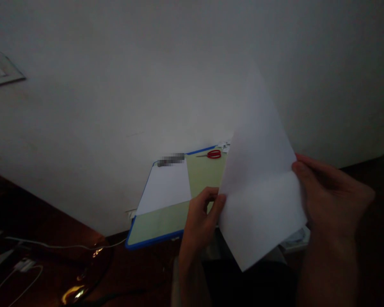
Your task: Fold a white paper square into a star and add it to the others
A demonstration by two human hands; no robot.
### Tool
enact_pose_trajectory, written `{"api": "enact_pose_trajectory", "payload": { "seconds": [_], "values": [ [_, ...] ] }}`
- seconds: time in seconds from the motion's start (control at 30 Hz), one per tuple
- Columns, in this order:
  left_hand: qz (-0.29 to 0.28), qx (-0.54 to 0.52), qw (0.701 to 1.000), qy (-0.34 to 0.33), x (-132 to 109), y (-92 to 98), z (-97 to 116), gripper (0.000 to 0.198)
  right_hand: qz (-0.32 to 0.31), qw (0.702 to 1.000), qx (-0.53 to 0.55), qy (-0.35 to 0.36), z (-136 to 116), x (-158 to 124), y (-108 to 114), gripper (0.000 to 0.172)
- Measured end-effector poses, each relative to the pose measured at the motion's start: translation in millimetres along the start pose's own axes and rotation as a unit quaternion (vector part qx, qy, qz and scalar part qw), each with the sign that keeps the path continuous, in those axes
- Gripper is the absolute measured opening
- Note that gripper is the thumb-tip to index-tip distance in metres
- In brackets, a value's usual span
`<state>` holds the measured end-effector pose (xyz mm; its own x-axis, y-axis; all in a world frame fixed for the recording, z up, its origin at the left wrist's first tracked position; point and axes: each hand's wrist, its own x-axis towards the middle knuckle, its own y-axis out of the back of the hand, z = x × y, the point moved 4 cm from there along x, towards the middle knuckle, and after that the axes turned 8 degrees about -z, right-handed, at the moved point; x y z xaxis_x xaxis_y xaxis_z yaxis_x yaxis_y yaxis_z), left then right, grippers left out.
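A white sheet of paper (259,183) is held up in the air, tilted, with a soft bend across its middle. My left hand (205,217) pinches its left edge between thumb and fingers. On the opposite edge, my right hand (326,192) is closed in a pinch too. Behind the raised sheet stands a small pale-green table (160,226) with a blue rim, partly hidden by the paper and my left hand. Another white sheet (166,187) lies flat on its left part. Red-handled scissors (213,154) rest near the far edge, blades pointing left.
White paper scraps (224,146) lie at the table's far edge, against a pale wall (147,85). A blurred-out dark object (171,160) sits at the flat sheet's top. White cables (67,246) run at lower left. A whitish box-like object (296,239) shows below the raised paper.
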<state>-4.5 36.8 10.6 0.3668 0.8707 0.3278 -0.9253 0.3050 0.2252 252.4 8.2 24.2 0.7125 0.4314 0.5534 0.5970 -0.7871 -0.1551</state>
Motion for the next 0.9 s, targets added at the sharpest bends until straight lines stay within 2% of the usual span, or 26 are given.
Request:
{"api": "enact_pose_trajectory", "payload": {
  "seconds": [0.17, 0.3, 0.43, 0.6, 0.7, 0.8, 0.9],
  "values": [
    [-0.029, 0.029, 0.999, -0.012, -3.0, 1.5, 0.9, 0.018, 0.012, 1.0, -0.009, 0.005, 2.2, 0.6, 1.5, 0.026],
    [-0.01, 0.074, 0.997, 0.005, 0.3, 3.4, -0.9, 0.016, 0.02, 0.999, -0.022, 0.027, 0.0, 2.4, 2.8, 0.024],
    [0.004, 0.093, 0.996, 0.016, 4.3, 5.0, -2.8, 0.018, 0.01, 0.999, -0.028, 0.017, 0.4, 2.8, 1.8, 0.025],
    [-0.052, 0.041, 0.997, 0.026, 1.5, 4.8, -6.6, 0.014, 0.012, 0.999, -0.032, 0.012, 2.5, 2.0, 3.2, 0.023],
    [-0.082, 0.052, 0.995, 0.016, -2.2, 5.8, -6.3, 0.013, 0.014, 0.999, -0.028, 0.015, 3.2, 2.1, 3.7, 0.024],
    [-0.069, 0.076, 0.995, 0.003, -2.1, 9.4, -5.8, 0.014, 0.024, 0.999, -0.02, 0.019, 3.5, 2.3, 4.1, 0.024],
    [-0.033, 0.1, 0.994, 0.016, 1.0, 13.5, -7.3, 0.023, 0.031, 0.999, -0.012, 0.019, 4.0, 2.6, 4.5, 0.024]
  ]
}}
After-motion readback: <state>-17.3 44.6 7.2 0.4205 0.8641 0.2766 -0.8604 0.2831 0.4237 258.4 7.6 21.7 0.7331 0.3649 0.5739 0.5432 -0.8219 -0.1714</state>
